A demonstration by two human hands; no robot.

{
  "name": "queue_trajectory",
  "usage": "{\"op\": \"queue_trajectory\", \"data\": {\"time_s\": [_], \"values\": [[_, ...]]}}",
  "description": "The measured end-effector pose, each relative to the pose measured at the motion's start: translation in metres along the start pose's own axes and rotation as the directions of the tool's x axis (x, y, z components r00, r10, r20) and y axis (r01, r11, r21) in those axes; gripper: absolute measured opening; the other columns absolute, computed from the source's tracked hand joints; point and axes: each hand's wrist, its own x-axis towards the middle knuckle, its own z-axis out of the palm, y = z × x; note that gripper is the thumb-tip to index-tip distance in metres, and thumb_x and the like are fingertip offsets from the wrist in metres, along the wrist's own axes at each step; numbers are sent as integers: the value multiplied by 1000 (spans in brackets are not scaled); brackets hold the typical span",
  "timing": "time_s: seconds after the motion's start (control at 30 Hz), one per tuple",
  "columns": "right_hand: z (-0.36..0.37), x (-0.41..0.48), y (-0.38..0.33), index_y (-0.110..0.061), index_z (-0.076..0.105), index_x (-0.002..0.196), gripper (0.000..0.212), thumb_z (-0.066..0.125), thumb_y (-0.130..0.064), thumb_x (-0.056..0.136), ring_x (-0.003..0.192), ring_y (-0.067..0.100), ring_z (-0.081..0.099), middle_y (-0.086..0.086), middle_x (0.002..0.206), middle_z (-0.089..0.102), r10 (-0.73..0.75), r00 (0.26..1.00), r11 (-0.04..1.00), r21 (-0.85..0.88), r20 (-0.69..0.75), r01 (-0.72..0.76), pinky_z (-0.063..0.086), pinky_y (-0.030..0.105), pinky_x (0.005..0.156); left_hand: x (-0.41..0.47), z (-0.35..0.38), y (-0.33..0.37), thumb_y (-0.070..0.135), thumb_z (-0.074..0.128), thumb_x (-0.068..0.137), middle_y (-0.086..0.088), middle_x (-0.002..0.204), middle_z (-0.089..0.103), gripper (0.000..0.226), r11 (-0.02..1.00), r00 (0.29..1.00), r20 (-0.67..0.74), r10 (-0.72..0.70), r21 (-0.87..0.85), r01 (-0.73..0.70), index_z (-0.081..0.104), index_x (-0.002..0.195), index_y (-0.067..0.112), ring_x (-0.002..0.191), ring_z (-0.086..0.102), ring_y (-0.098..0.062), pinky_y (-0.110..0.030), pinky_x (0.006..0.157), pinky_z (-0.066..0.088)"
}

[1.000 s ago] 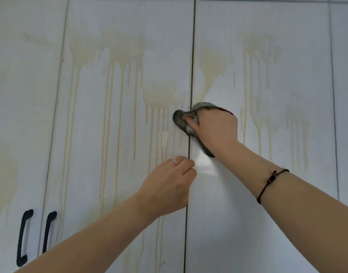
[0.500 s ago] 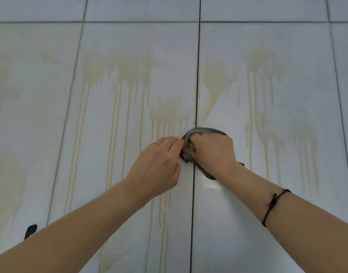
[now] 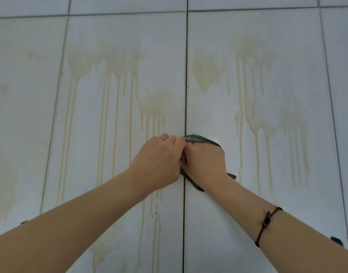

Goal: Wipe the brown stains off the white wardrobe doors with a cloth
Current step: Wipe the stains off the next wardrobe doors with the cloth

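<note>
Two hands meet at the centre of the frame, on the seam (image 3: 186, 75) between two white doors (image 3: 218, 229). The right hand (image 3: 205, 162) grips a dark cloth (image 3: 200, 139) against the right door. The left hand (image 3: 159, 160), fingers curled, pinches its left edge. The cloth runs roughly up and down beside the seam. Brown stains (image 3: 110, 64) drip above.

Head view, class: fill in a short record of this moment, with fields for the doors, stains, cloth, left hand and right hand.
Doors: white, two panels meeting at a central seam
Stains: brown, dripping down both panels, not yet wiped
Cloth: dark, patterned, at the seam
Left hand: fingers curled, pinching the cloth's left edge
Right hand: holds the cloth against the door
</note>
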Motion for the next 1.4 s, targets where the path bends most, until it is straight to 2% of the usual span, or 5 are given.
{"op": "queue_trajectory", "data": {"time_s": [0.17, 0.33, 0.87, 1.2, 1.4], "values": [[-15, -82, -10, -27, 50, 58, 38, 71, -54, 75, 38, 10, 40, -11, 46, 46, 9, 971, 996, 86, 237, -30, 20, 20, 43, 19, -1, 2, 17, 44, 84, -16, 123, 50, 44, 983, 993, 70, -92, 165, 80, 49, 126, 1, 115, 49, -31, -32, 91, 46], [-30, -108, 5, -30, 45, 81, 46, 51, -74, 75, 71, 10, 61, -15, 71, 56, 318, 800, 839, 241, 509, -488, 50, 31, 64, 31, 15, 23, 8, 22, 93, -38, 158, -8, 69, 922, 940, 178, -292, 314, 227, -8, 150, -17, 150, 4, -48, -48, 122, 22], [-58, -55, 96, -21, 47, 67, 30, 54, -40, 89, 62, 21, 51, -6, 64, 49, 539, 837, 841, -10, 94, -541, 27, 26, 49, 31, 31, 44, 11, 4, 93, -38, 157, -15, 64, 880, 902, 104, -418, 293, 374, -16, 147, -17, 151, -3, -47, -48, 124, 16], [-41, -143, 58, -19, 52, 61, 32, 81, -31, 66, 41, 17, 45, -5, 50, 46, -158, 947, 987, 35, 281, 154, 23, 19, 42, 33, 23, 48, 15, -1, 88, -35, 159, -15, 69, 870, 879, 143, -454, 283, 404, -16, 149, -15, 151, -3, -45, -48, 124, 17], [-65, -88, 164, -30, 26, 54, 43, 56, -46, 81, 39, 13, 29, -13, 45, 26, 345, 938, 936, -66, -10, -345, 14, 17, 48, 38, 21, 54, 14, 1, 88, -32, 159, -18, 70, 838, 844, 176, -507, 329, 435, -17, 149, -13, 152, -5, -43, -47, 123, 18]]}}
